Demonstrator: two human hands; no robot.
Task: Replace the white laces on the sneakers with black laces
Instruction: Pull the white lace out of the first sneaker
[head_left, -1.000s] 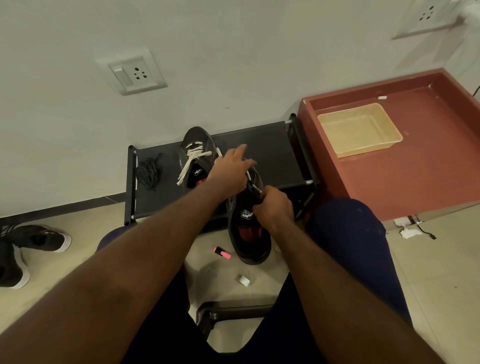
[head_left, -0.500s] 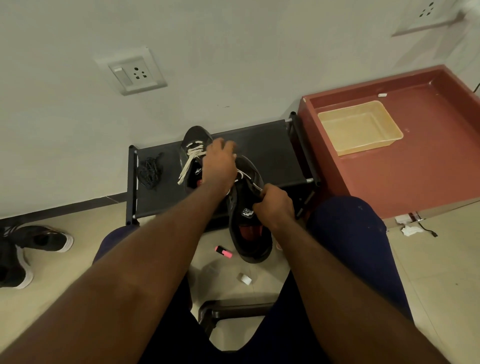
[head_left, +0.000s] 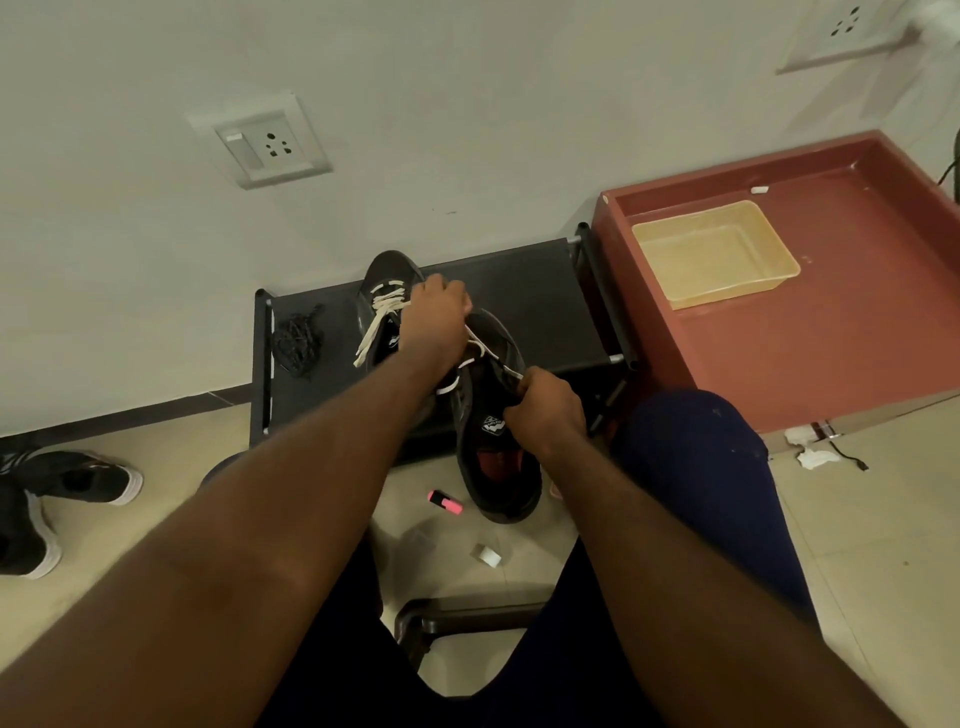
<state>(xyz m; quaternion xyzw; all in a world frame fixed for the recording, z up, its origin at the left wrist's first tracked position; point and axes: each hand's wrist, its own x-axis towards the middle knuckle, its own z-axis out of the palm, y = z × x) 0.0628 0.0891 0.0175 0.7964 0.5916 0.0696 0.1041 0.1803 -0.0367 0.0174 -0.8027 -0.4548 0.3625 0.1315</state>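
Over bench (head_left: 524, 296) near edge | left hand (head_left: 435, 323) pinches white lace (head_left: 481, 351) of near black sneaker (head_left: 493, 467) | right hand (head_left: 546, 411) grips that sneaker's eyelet edge | second sneaker (head_left: 385, 285), black laces (head_left: 298, 339) on bench, left

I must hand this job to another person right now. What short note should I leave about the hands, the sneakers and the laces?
Left hand pinches the white lace of the held sneaker, toward its toe.
Right hand grips the held sneaker beside its tongue.
Second sneaker stands on the black rack, laced in white.
Black laces lie heaped on the rack's left part.
Done: the held sneaker's white lace looks partly pulled out.
Left: remove it fully, unlace the second sneaker, thread black laces into both.
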